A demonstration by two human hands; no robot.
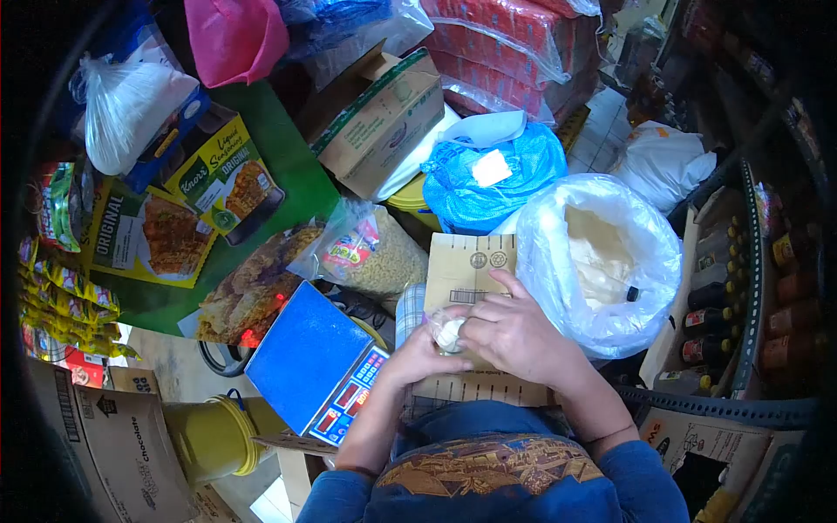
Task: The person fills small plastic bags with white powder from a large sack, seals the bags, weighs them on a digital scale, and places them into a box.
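A small clear plastic bag (450, 335) with white contents is between my two hands, above my lap. My left hand (415, 356) has its fingers closed around the bag's lower left side. On the other side, my right hand (516, 338) pinches the bag with thumb and fingers, its index finger sticking out. Under both hands lies a flattened piece of brown cardboard (446, 270). Just right of my right hand stands a large sack lined with clear plastic (545, 261), holding white powder (602, 261) with a small dark object in it.
A blue digital scale (305, 349) with lit red displays is left of my arm. Beyond it are a bag of beige pellets (379, 253), an open carton (384, 131) and a blue plastic sack (532, 170). Bottles (706, 322) line a shelf at right; a yellow bucket (205, 440) stands lower left.
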